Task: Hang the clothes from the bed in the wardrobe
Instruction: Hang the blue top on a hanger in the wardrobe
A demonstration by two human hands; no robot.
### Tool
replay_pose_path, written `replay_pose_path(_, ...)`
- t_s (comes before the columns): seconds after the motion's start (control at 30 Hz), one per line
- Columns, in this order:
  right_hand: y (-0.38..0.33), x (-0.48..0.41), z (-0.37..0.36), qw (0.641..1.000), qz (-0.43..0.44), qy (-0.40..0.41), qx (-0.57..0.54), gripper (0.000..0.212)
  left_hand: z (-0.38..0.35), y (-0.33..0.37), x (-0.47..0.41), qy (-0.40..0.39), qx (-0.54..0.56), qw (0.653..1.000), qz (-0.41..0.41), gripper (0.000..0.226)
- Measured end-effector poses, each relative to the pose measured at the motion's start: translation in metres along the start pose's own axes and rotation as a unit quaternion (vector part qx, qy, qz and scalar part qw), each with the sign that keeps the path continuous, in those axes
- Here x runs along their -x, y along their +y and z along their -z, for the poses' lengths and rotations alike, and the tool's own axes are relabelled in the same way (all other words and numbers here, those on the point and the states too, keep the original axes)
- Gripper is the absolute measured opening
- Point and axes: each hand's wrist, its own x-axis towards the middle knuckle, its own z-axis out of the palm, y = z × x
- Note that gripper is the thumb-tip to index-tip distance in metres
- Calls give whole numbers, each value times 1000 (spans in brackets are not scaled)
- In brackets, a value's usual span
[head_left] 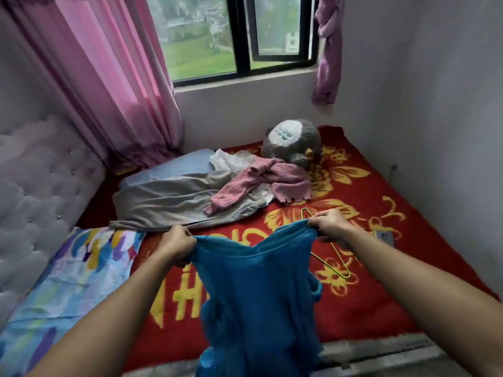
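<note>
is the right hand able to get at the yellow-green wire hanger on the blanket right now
Probably yes, but only after letting go: the right hand grips the blue garment. The wire hanger lies on the red blanket just below that hand, partly behind the garment, with nothing seen lying on it.

Blue garment point(258, 295) in both hands point(178, 244) point(330, 223)

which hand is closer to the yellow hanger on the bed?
Right. The right hand sits directly over the hanger, overlapping it in view; the left hand is across the blue garment, well off to its left.
</note>
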Motion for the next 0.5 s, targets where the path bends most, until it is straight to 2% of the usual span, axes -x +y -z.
replay_pose_path(0.17, 79, -114, -3, 992, -116, -40, 25, 13, -104, 14, -100, -38, 81, 991, 101, 16)
replay_pose_path(0.3, 134, -186, -9, 980, -188, -50, 46, 15, -174, 34, -138, -82, 172, 969, 160, 14)
replay_pose_path(0.43, 172, -246, -18, 969, -220, -80, 81, 8, -225, 32, -170, -55, 221, 958, 175, 14)
replay_pose_path(0.5, 192, -279, -21, 968, -214, -56, 119, 22, -244, 23, -184, -37, 212, 963, 161, 17)
